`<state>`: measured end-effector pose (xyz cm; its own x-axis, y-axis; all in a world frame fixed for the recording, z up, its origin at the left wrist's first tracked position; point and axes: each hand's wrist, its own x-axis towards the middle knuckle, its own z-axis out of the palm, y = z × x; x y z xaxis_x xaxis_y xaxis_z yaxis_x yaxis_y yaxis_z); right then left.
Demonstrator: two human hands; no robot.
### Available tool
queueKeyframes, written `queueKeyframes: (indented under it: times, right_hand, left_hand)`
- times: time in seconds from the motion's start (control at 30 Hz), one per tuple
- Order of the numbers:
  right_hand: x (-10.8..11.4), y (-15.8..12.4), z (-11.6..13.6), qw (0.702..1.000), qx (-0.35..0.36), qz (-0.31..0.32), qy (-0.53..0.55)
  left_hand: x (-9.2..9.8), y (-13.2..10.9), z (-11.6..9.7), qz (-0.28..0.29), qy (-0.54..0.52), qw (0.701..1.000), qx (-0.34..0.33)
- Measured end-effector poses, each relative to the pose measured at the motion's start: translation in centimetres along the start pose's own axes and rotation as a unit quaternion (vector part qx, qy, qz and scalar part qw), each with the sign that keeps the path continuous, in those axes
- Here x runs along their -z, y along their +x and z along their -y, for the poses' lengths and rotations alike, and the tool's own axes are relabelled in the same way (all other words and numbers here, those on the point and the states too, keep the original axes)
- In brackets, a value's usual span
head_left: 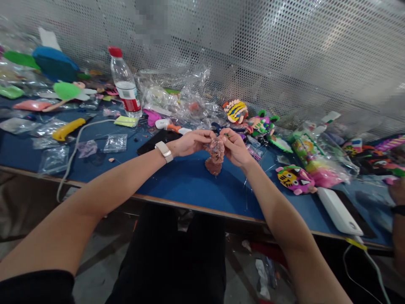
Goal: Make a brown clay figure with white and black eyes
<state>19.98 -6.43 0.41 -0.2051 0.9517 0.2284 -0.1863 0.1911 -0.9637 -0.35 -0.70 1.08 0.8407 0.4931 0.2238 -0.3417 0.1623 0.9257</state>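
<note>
Both my hands meet over the blue table (190, 181), pinching a small clear plastic bag (217, 147) that holds brownish pieces. My left hand (192, 142) grips the bag's left side with closed fingers; a white watch sits on that wrist. My right hand (234, 147) pinches the bag's right side. A brown felt piece (214, 165) hangs or lies just under the bag, touching the table.
A water bottle with a red cap (125, 86) stands behind at the left. A yellow utility knife (68, 128), a black phone (158, 139), small bags, colourful felt animals (294, 179) and a white power bank (338, 211) lie around. Another person's hand (398, 192) shows at the right edge.
</note>
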Motion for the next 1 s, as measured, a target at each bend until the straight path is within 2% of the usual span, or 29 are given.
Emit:
queueKeyframes:
  times: [0.1, 0.23, 0.37, 0.47, 0.57, 0.63, 0.73, 0.87, 1.0]
  right_hand:
    - [0.4, 0.4, -0.4, 0.998, 0.02, -0.043, -0.039]
    - [1.3, 0.9, -1.0, 0.986, 0.071, -0.097, -0.114]
    - [1.6, 0.7, -1.2, 0.965, 0.135, -0.078, -0.213]
    - [1.1, 0.4, -1.4, 0.933, 0.175, -0.075, -0.304]
    - [0.7, 0.2, -1.4, 0.887, 0.217, -0.094, -0.396]
    - [0.7, 0.3, -1.3, 0.867, 0.231, -0.103, -0.429]
    - [0.7, 0.3, -1.3, 0.872, 0.222, -0.105, -0.423]
    - [0.7, 0.4, -1.2, 0.888, 0.215, -0.098, -0.393]
    - [1.2, 0.9, -1.0, 0.916, 0.208, -0.136, -0.314]
  left_hand:
    - [0.2, 0.2, 0.3, -0.028, -0.01, 0.999, -0.013]
    - [0.6, 0.7, 0.9, -0.131, -0.015, 0.989, -0.066]
    - [0.9, 1.1, 0.9, -0.213, -0.005, 0.971, -0.108]
    - [1.0, 1.0, 0.8, -0.22, 0.007, 0.969, -0.11]
    - [0.9, 0.9, 1.1, -0.193, 0.023, 0.977, -0.093]
    - [0.7, 0.8, 1.3, -0.181, 0.03, 0.98, -0.079]
    - [0.5, 0.9, 1.3, -0.19, 0.049, 0.977, -0.085]
    - [0.6, 1.1, 1.0, -0.229, 0.078, 0.964, -0.112]
    - [1.5, 1.1, 0.5, -0.27, 0.079, 0.951, -0.129]
